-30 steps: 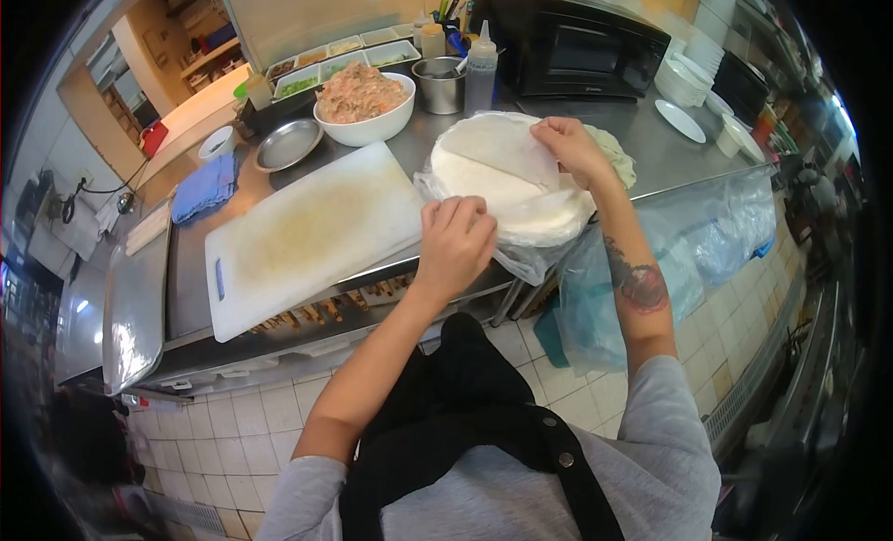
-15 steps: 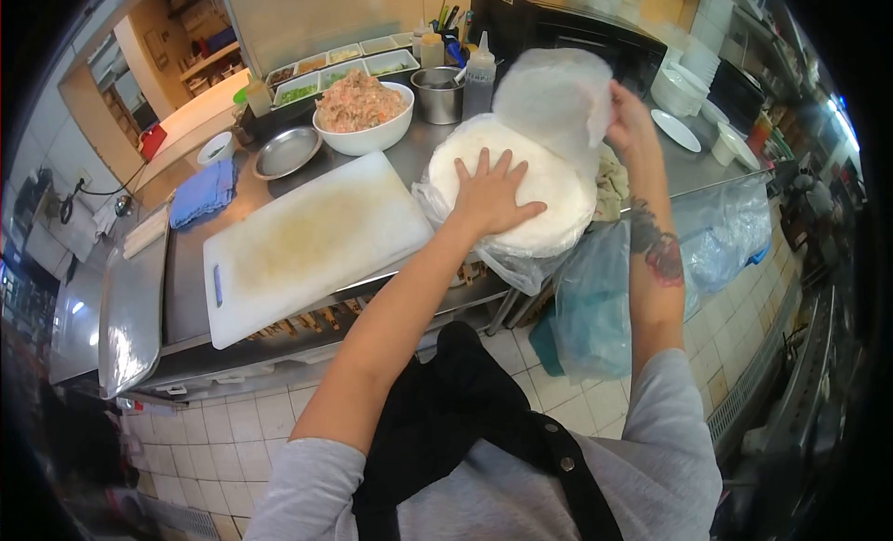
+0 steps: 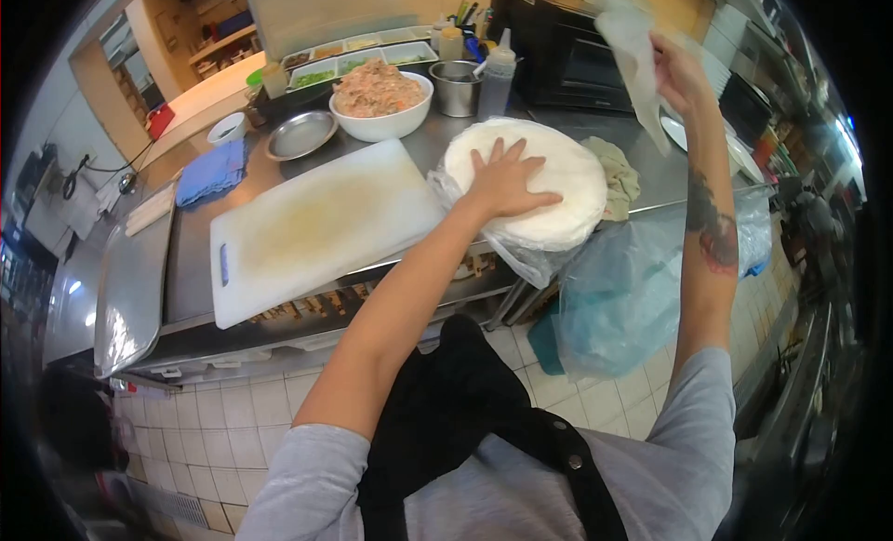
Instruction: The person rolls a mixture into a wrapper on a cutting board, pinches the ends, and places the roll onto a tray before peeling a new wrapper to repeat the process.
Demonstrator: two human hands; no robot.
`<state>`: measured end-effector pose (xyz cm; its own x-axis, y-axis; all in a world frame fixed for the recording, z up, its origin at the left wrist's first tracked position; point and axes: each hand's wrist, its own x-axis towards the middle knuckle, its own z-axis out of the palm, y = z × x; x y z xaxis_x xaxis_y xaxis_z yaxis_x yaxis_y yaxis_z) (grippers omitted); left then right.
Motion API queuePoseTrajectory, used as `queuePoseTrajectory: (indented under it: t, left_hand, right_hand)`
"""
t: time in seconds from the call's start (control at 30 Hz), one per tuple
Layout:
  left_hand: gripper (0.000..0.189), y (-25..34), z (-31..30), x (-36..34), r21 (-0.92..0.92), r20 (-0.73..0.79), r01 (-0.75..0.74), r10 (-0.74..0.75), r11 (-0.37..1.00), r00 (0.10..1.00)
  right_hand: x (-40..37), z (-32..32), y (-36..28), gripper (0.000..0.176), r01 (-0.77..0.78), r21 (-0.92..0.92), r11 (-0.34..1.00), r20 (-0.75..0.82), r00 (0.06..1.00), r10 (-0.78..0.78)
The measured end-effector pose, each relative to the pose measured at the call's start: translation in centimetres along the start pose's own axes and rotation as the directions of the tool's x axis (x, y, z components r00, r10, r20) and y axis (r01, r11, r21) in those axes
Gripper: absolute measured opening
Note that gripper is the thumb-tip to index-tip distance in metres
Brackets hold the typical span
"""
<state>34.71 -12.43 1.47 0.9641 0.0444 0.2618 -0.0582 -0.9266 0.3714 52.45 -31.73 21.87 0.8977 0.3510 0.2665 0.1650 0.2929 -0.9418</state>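
Spread flat with its fingers apart, my left hand [image 3: 509, 181] presses on top of a stack of round white sheets [image 3: 569, 183]. Crumpled clear plastic [image 3: 526, 254] lies under and around the stack's near edge. My right hand [image 3: 682, 76] is raised at the upper right, its fingers pinching one thin translucent sheet [image 3: 635, 62]. That sheet hangs clear of the stack, in front of the black oven. Left of the stack lies a white cutting board [image 3: 321, 227] with a yellowish stain. A white bowl [image 3: 386, 122] heaped with pinkish filling [image 3: 377, 90] stands behind the board.
A metal plate [image 3: 302, 135], folded blue cloth [image 3: 212, 173], metal pot [image 3: 457, 89], squeeze bottle [image 3: 498, 76] and topping trays [image 3: 363, 59] stand around the back. The black oven [image 3: 577, 71] is behind. A greenish cloth [image 3: 614, 176] lies right of the stack; plastic bags [image 3: 619, 299] hang below.
My right hand has moved up and right, carrying the thin sheet away from the stack. My left hand stays spread on the stack. The view has shifted slightly.
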Motion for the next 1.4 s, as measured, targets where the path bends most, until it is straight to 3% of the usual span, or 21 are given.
queuePoseTrajectory:
  t: [0.03, 0.1, 0.13, 0.17, 0.2, 0.23, 0.27, 0.37, 0.4, 0.43, 0.5, 0.57, 0.63, 0.67, 0.73, 0.77, 0.87, 0.93, 1.2, 1.33, 1.4]
  left_hand:
    - [0.083, -0.8, 0.4, -0.2, 0.006, -0.007, 0.015, -0.015, 1.000, 1.000]
    - [0.070, -3.1, 1.4, -0.6, -0.681, -0.330, -0.147, -0.121, 0.718, 0.936]
    - [0.061, -3.7, 0.2, -2.2, -0.816, -0.354, -0.228, -0.147, 0.531, 0.923]
    - [0.061, -4.2, -0.9, -4.0, -0.811, -0.359, -0.222, -0.159, 0.542, 0.920]
    - [0.062, -4.4, -2.2, -6.0, -0.982, -0.173, -0.190, -0.341, -0.018, 0.924]
    - [0.063, -4.7, -3.2, -7.9, -0.800, 0.074, -0.175, -0.384, -0.574, 0.920]
    - [0.063, -5.2, -3.9, -9.8, -0.802, 0.067, -0.188, -0.399, -0.566, 0.915]
    - [0.064, -8.2, -5.0, -15.1, -0.601, 0.099, -0.412, -0.576, -0.685, 0.811]
    - [0.064, -10.7, -4.2, -17.0, -0.465, -0.133, -0.393, -0.376, -0.793, 0.917]
    - [0.064, -12.6, -4.2, -19.0, -0.349, -0.383, -0.310, -0.167, -0.884, 0.908]
    - [0.062, -12.9, -7.1, -23.5, -0.524, -0.313, -0.331, -0.184, -0.785, 0.932]
    - [0.061, -12.6, -10.2, -26.0, -0.677, -0.235, -0.317, -0.213, -0.664, 0.948]
    - [0.052, -12.2, -12.1, -27.1, -0.827, 0.116, -0.179, -0.472, -0.533, 0.874]
    - [0.052, -11.9, -12.4, -27.3, -0.825, 0.119, -0.182, -0.479, -0.535, 0.870]
    - [0.047, -11.6, -12.7, -27.5, -0.999, -0.004, 0.030, -0.699, 0.036, 0.715]
    - [0.047, -11.7, -12.8, -27.5, -0.999, -0.003, 0.034, -0.699, 0.038, 0.715]
    - [0.046, -12.8, -13.2, -27.4, -0.974, 0.007, 0.185, -0.796, 0.133, 0.605]
    - [0.046, -14.8, -13.3, -28.1, -0.758, -0.116, 0.439, -0.762, 0.483, 0.637]
    - [0.042, -17.9, -15.5, -28.6, -0.538, -0.327, 0.524, -0.737, 0.660, 0.591]
    - [0.041, -15.4, -15.3, -29.0, -0.272, -0.520, 0.628, -0.661, 0.729, 0.542]
    - [0.040, -15.6, -14.8, -29.4, -0.157, -0.631, 0.603, -0.549, 0.782, 0.548]
  right_hand:
    - [-1.7, 1.6, 0.5, 0.028, -0.034, 0.047, 0.998, 0.213, 0.977, 0.023]
    - [-5.1, 5.5, 1.3, 0.031, -0.156, 0.156, 0.975, 0.471, 0.880, 0.065]
    - [-5.6, 7.0, 2.0, 0.031, -0.220, 0.206, 0.954, 0.568, 0.820, 0.066]
    - [-5.8, 8.4, 2.8, 0.030, -0.290, 0.246, 0.925, 0.658, 0.750, 0.059]
    - [-5.8, 10.0, 3.8, 0.030, -0.371, 0.291, 0.882, 0.719, 0.692, 0.054]
    - [-6.0, 11.6, 4.7, 0.029, -0.451, 0.325, 0.831, 0.775, 0.631, 0.040]
    - [-6.5, 13.1, 5.6, 0.029, -0.588, 0.349, 0.730, 0.883, 0.467, -0.047]
    - [-9.6, 16.9, 10.2, 0.026, -0.347, 0.408, 0.845, 0.583, 0.811, 0.051]
    - [-10.1, 17.1, 13.0, 0.025, -0.399, 0.409, 0.821, 0.632, 0.773, 0.060]
    - [-10.7, 17.1, 15.6, 0.025, -0.450, 0.408, 0.794, 0.677, 0.733, 0.067]
    - [-15.3, 17.7, 17.7, 0.023, -0.480, 0.291, 0.828, 0.615, 0.756, 0.223]
    - [-17.5, 17.2, 19.4, 0.017, -0.519, -0.017, 0.855, 0.633, 0.656, 0.411]
    - [-18.4, 17.5, 20.0, 0.018, -0.472, -0.114, 0.874, 0.618, 0.655, 0.434]
    - [-18.6, 17.6, 20.2, 0.019, -0.416, -0.203, 0.886, 0.597, 0.665, 0.449]
    - [-18.1, 18.5, 19.0, 0.023, -0.339, -0.313, 0.887, 0.563, 0.686, 0.461]
    - [-17.5, 19.1, 18.6, 0.027, -0.255, -0.416, 0.873, 0.527, 0.715, 0.459]
    - [-15.9, 20.6, 19.2, 0.035, -0.074, -0.537, 0.840, 0.497, 0.778, 0.385]
    - [-15.4, 21.4, 19.2, 0.036, 0.051, -0.628, 0.776, 0.475, 0.815, 0.331]
    - [-14.6, 25.2, 22.2, 0.028, 0.457, -0.571, 0.682, 0.641, 0.767, 0.023]
    - [-14.4, 26.7, 21.5, 0.024, 0.473, -0.640, 0.605, 0.608, 0.794, 0.022]
    - [-14.3, 27.4, 19.9, 0.021, 0.512, -0.779, 0.361, 0.596, 0.783, 0.177]
